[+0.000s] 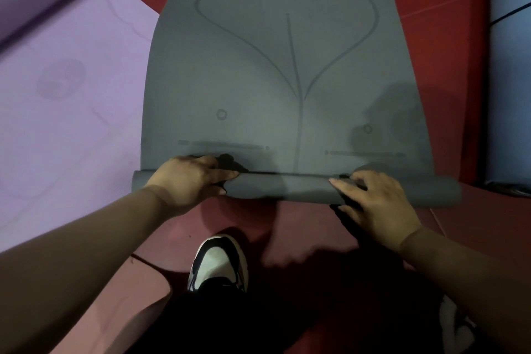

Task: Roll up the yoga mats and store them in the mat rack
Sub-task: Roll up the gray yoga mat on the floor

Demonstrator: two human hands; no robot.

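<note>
A grey yoga mat (281, 72) with printed alignment lines lies flat on the red floor, stretching away from me. Its near end is rolled into a thin tube (287, 188). My left hand (189, 178) rests on top of the roll's left part, fingers curled over it. My right hand (379, 204) sits on the roll's right part, fingers laid over it and pointing left. A dark strap shows under the fingers of both hands.
A purple mat (71, 100) lies unrolled at the left. A rolled blue mat (510, 66) with a dark strap lies at the right edge. My black-and-white shoe (218, 261) stands just behind the roll, and a pink mat (115, 310) is at the lower left.
</note>
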